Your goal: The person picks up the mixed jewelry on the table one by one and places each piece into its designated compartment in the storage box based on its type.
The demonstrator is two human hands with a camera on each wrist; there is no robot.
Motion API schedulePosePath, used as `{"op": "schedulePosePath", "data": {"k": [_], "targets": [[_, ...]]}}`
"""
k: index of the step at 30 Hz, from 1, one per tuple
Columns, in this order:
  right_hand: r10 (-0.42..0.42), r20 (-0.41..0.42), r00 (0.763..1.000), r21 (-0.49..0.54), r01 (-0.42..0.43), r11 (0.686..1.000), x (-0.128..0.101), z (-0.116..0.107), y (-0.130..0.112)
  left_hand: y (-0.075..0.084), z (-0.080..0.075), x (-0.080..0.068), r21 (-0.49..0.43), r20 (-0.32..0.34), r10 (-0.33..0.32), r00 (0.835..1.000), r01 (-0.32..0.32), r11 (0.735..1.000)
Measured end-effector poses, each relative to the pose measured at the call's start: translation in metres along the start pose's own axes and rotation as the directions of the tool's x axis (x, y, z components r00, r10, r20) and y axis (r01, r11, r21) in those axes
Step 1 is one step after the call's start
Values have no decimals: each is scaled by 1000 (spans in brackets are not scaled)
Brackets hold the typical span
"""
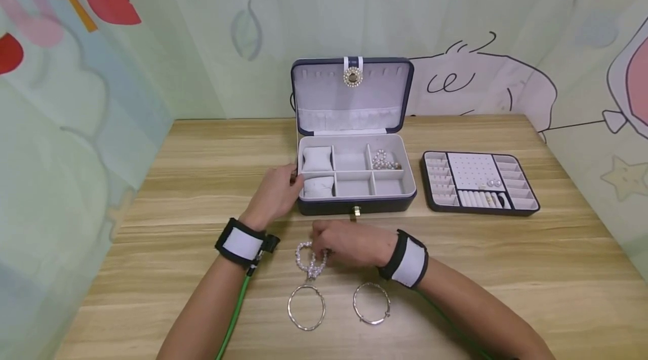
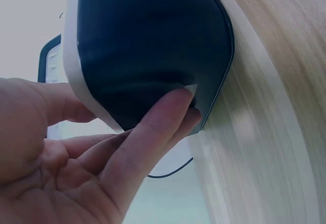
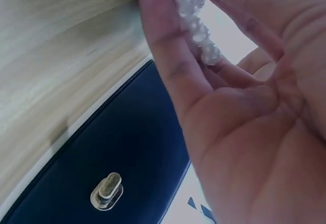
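Black wristbands (image 1: 396,256) with white rectangular panels (image 1: 243,243), thin green cables (image 1: 235,310) along bare forearms (image 1: 471,304).

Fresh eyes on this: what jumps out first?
Probably the open jewelry box, lid raised, toward the back of the table, with the left hand at its left side. Next, the right hand pinching a pearl bracelet in front of it, two bangles lying nearer the camera. To the box's right sits a compartment tray.
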State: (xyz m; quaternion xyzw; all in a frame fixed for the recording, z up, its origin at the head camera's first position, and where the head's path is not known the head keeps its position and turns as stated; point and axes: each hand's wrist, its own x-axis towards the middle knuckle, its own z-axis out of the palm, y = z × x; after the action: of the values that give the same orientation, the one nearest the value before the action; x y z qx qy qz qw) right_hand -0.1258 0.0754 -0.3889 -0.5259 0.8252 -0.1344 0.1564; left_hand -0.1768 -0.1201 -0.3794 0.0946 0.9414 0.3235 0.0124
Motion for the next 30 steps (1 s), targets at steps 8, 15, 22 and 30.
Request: {"op": "schedulePosePath", "data": {"k": [8, 15, 22, 30], "targets": [[-14, -45, 999, 137, 20, 990, -3, -12, 7, 0, 0, -1, -2, 7, -18, 1000, 18, 1000], [11, -219, 976, 238, 42, 970, -15, -44, 19, 0, 0, -1, -4, -1, 6, 1000, -6, 1000], [222, -487, 845, 221, -127, 967, -25, -72, 44, 0, 2, 1, -7, 3, 11, 1000, -11, 1000], [599, -527, 602, 431, -419, 799, -24, -73, 75, 1, 0, 0, -3, 7, -18, 1000, 18, 1000]]}}
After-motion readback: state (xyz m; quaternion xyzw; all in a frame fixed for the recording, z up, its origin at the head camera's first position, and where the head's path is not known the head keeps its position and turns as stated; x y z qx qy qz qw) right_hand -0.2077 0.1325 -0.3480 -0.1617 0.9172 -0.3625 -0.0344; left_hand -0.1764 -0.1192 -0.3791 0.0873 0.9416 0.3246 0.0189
